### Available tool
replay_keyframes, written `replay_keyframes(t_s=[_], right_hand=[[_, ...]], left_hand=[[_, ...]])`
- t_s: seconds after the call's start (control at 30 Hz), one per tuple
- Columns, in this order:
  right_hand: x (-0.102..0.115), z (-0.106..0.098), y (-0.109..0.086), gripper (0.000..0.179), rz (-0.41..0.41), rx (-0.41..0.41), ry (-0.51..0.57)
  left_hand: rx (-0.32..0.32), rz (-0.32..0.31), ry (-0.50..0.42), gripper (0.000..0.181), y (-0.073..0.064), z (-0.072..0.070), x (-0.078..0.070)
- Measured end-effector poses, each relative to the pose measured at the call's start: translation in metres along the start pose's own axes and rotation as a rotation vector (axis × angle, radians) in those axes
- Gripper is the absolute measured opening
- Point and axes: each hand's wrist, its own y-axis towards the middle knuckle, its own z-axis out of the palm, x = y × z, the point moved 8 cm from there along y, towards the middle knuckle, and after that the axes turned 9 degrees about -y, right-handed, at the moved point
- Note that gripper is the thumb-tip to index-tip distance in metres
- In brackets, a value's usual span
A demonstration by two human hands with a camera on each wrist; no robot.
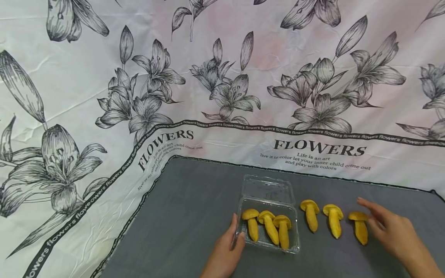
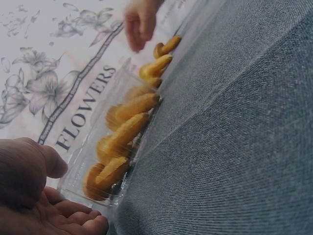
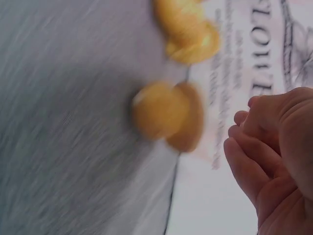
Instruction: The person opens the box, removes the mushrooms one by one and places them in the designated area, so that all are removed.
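Note:
A clear plastic clamshell box [image 1: 293, 249] lies with its lid [image 1: 267, 190] folded back, holding three yellow mushrooms [image 1: 267, 227] side by side. My left hand [image 1: 226, 247] grips the box's left end, with the thumb at the near corner; the left wrist view shows thumb and fingers around that end. Three more mushrooms lie in a row to the right: one by the box [image 1: 310, 216], a middle one [image 1: 334, 222] and a browner-capped one [image 1: 359, 227]. Just right of this last mushroom [image 3: 161, 112] is my right hand [image 1: 391, 229], fingers loosely bent and holding nothing.
The grey cloth-covered table [image 1: 180, 208] extends left of the box and behind the row. A white sheet [image 1: 222, 150] printed with lilies and "FLOWERS" lettering borders the table's far and left edges and rises behind it.

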Motion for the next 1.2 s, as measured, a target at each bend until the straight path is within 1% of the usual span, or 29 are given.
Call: replay_keyframes(t_s=[0.03, 0.13, 0.27, 0.4, 0.53, 0.63, 0.67, 0.8, 0.93, 1.03, 1.2], right_hand=[[0.006, -0.004, 0.001, 0.051, -0.007, -0.006, 0.015], [0.027, -0.014, 0.003, 0.050, -0.048, -0.032, 0.067], [0.058, -0.028, 0.007, 0.052, -0.124, -0.068, 0.136], [0.093, -0.043, 0.011, 0.055, -0.209, -0.124, 0.185], [0.128, -0.053, 0.013, 0.061, -0.317, -0.195, 0.232], [0.152, -0.057, 0.015, 0.068, -0.388, -0.222, 0.247], [0.158, -0.057, 0.015, 0.070, -0.408, -0.224, 0.246], [0.180, -0.051, 0.019, 0.070, -0.463, -0.198, 0.298], [0.198, -0.041, 0.022, 0.068, -0.507, -0.175, 0.375], [0.210, -0.032, 0.023, 0.068, -0.538, -0.150, 0.404], [0.229, -0.016, 0.024, 0.069, -0.609, -0.095, 0.422]], left_hand=[[0.000, 0.004, 0.002, 0.070, 0.000, 0.000, 0.000], [-0.006, -0.012, -0.009, 0.070, 0.001, 0.001, 0.001], [-0.002, -0.034, -0.032, 0.070, 0.001, 0.002, 0.003], [0.000, -0.043, -0.036, 0.070, 0.001, 0.002, 0.003], [-0.003, -0.015, -0.017, 0.070, 0.000, 0.002, 0.001], [-0.004, 0.010, -0.004, 0.071, -0.001, 0.002, -0.001], [-0.002, 0.014, -0.001, 0.071, -0.001, 0.002, -0.001], [-0.008, -0.015, 0.000, 0.070, 0.001, 0.001, 0.001], [-0.005, -0.010, 0.003, 0.070, 0.001, 0.001, 0.001], [0.006, 0.007, -0.014, 0.070, 0.000, 0.002, 0.000], [0.011, 0.007, -0.040, 0.071, 0.000, 0.002, -0.001]])
